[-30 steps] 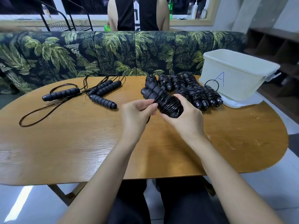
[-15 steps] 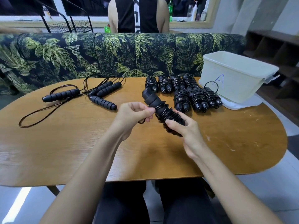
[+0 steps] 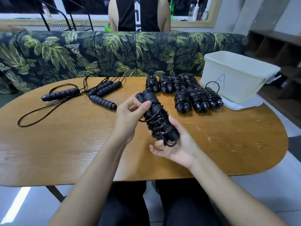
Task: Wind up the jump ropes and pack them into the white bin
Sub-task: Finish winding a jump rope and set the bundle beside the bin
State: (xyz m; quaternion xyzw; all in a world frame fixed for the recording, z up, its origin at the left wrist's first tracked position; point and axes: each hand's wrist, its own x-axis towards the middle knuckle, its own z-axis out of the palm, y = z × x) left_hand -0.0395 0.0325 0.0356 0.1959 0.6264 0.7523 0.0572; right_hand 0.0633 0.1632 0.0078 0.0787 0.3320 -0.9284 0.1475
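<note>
One wide-angle view from the person's head looks forward and down, close over the left hand (image 3: 128, 118) and right hand (image 3: 177, 144) at centre. The worktop (image 3: 65, 144) spreads beneath and beyond them, with a sofa (image 3: 97, 54) farther past.

Black jump ropes (image 3: 189, 93) lie on a brown wood-grain table (image 3: 65, 144); white bin (image 3: 236, 79), blue "A" (image 3: 221, 80); green palm-leaf sofa (image 3: 114, 53).
</note>
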